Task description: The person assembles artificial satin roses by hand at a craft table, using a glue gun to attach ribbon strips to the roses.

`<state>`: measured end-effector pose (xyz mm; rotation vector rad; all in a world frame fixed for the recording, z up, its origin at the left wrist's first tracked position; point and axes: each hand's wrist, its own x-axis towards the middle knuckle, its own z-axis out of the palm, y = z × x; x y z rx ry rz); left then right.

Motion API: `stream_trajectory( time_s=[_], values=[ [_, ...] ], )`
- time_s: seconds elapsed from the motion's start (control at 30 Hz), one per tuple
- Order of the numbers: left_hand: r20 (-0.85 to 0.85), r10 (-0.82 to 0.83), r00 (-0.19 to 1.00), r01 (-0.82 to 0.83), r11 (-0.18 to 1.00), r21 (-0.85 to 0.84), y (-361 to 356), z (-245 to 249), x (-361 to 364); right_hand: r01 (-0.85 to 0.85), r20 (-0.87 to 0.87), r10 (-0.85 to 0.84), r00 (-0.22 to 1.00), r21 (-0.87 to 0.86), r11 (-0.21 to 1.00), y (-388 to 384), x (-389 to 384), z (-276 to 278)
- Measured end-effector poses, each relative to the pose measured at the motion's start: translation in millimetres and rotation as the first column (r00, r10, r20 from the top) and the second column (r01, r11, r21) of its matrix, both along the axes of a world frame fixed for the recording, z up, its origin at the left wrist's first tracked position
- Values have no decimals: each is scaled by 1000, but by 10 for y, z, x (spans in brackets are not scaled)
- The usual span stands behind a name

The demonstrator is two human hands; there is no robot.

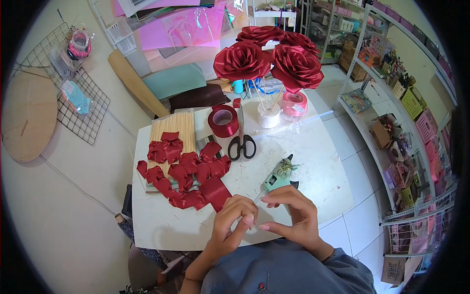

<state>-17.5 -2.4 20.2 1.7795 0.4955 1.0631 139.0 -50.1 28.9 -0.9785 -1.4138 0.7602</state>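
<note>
My left hand (234, 221) is at the table's front edge, fingers curled and thumb pressed to them; whatever it may hold is hidden. Just to its right, my right hand (295, 215) has thumb and fingers apart in a C shape, with nothing seen between them. Beyond my right hand lies a mint-green glue gun (276, 181), with a greenish clump near its dark nozzle. Folded red satin ribbon petals (183, 169) lie beyond my left hand, and a flat red ribbon piece (215, 192) is closest to it.
Black-handled scissors (242, 148) lie beside a red ribbon roll (223, 121). Bamboo sticks (171, 125) lie under the petals. Several red ribbon roses (291, 63) stand in a white holder (269, 115) by a pink tape roll (294, 104). Shelves (387, 98) stand right.
</note>
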Motion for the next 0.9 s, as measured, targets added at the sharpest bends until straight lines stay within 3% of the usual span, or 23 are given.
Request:
stream_trajectory(
  time_s=[0.17, 0.23, 0.3, 0.37, 0.47, 0.5, 0.57, 0.63, 0.67, 0.7, 0.73, 0.77, 0.83, 0.87, 0.9],
  values=[
    [31, -32, 999, 36, 989, -142, -81, -10, 118, -67, -203, 64, 977, -6, 998, 16, -96, 8],
    [-44, 82, 996, -78, 993, 85, -81, -80, 155, -93, -277, 85, 957, -15, 996, 2, -97, -37],
    [-67, 92, 993, -82, 987, 141, -72, -71, 165, -123, -347, 107, 932, -23, 992, -13, -103, -82],
    [-89, 107, 990, -88, 976, 198, -70, -68, 174, -219, -539, 146, 830, -74, 973, -25, -115, -107],
    [-81, 146, 986, -114, 943, 312, -58, -88, 198, -177, -670, 71, 739, -91, 980, -20, -96, -46],
    [-67, 121, 990, -98, 954, 282, -59, -101, 195, -176, -670, 71, 739, -90, 980, -15, -75, -30],
    [-50, 100, 994, -85, 964, 252, -77, -136, 182, 18, -519, -59, 853, -83, 996, -7, 6, -3],
    [100, -10, 995, 26, 987, -160, -111, -172, 174, 100, -433, -126, 893, -81, 992, -16, 97, 25],
    [101, -9, 995, 25, 987, -161, -123, -170, 181, 187, -344, -200, 917, -72, 980, -25, 147, 35],
    [129, -7, 992, 39, 967, -253, -140, -157, 191, 256, -324, -265, 908, -71, 964, -28, 198, 43],
    [156, 0, 988, 55, 938, -343, -160, -138, 200, 219, -420, -220, 880, -52, 974, -41, 292, 3],
    [156, 2, 988, 52, 937, -345, -185, -81, 213, 324, -349, -304, 886, -2, 946, -34, 332, 33],
    [94, 211, 973, -167, 924, -345, -250, 98, 242, 523, -284, -498, 819, 17, 852, -69, 379, 155],
    [-54, 190, 980, -196, 909, -367, -256, 183, 51, 620, -281, -600, 749, -21, 784, -104, 410, 207],
    [-200, 159, 967, -227, 895, -383, -254, 223, -197, 566, -260, -552, 792, -25, 824, -205, 561, 160]
  ],
)
